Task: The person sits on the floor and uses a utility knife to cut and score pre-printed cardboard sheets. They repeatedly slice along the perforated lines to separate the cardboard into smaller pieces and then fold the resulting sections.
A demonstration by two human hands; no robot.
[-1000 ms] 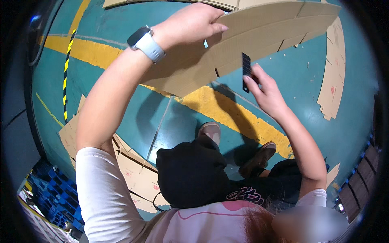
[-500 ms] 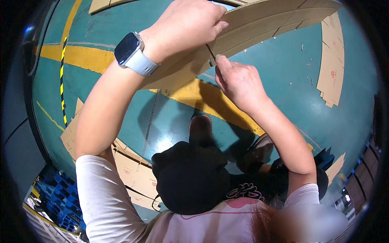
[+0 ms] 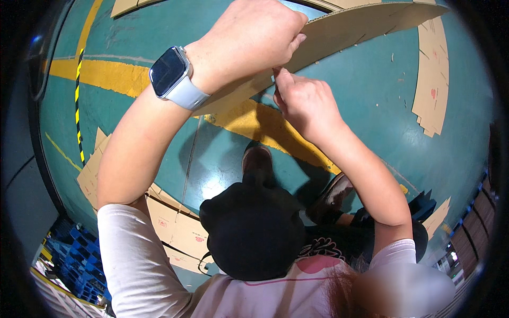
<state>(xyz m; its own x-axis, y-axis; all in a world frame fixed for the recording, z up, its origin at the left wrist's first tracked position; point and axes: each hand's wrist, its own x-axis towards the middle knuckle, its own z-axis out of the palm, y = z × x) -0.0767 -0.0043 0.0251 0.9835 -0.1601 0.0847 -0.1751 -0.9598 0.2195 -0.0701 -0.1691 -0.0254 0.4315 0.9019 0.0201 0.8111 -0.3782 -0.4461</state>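
My left hand, with a watch on its wrist, grips the lower edge of a large brown cardboard sheet held up in front of me. My right hand is closed in a fist just below that edge, its knuckles touching the cardboard next to my left fingers. The slim black tool it holds is almost wholly hidden inside the fist. Below both hands lies the green floor.
Cut cardboard pieces lie on the floor at the right, lower left and top left. A yellow line and a black-yellow stripe cross the floor. Blue crates stand at lower left. My shoes are below.
My right hand, which held the black tool out in the open a second ago, has moved up and left to the cardboard edge beside my left hand. Both hands now look closer.
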